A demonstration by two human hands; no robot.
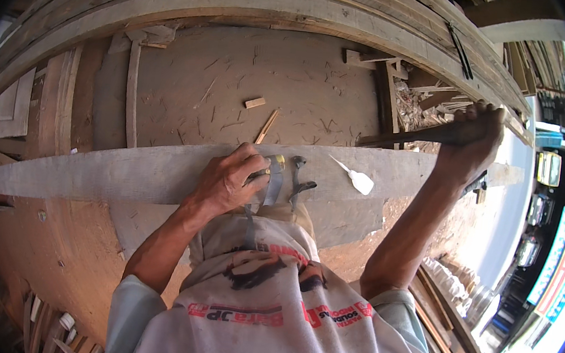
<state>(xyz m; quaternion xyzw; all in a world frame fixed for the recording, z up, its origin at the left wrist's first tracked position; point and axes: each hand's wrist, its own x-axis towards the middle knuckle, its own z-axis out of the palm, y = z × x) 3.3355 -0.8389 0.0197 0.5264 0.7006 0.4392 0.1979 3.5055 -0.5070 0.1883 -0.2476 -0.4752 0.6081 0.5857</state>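
Note:
A long grey wooden plank (118,169) lies crosswise in front of my body. My left hand (229,176) is over it, fingers curled at a small dark grey piece with a yellowish end (274,179); the grip itself is partly hidden. Just right of that, a bent black strip (301,184) rests on the plank. Farther right lies a white squeeze bottle (361,182) with a thin nozzle pointing up-left. Raised above the plank's right part, my right hand (474,138) is closed round a long dark flat bar-like tool (417,135), which points left.
Long stacked beams (245,4) span the far side on wooden supports (133,88). Small wood scraps (255,103) and splinters lie on the dusty ground between. More timber (448,332) is at the lower right, beside the bright roadside. A thin black tool (459,52) rests on the beams.

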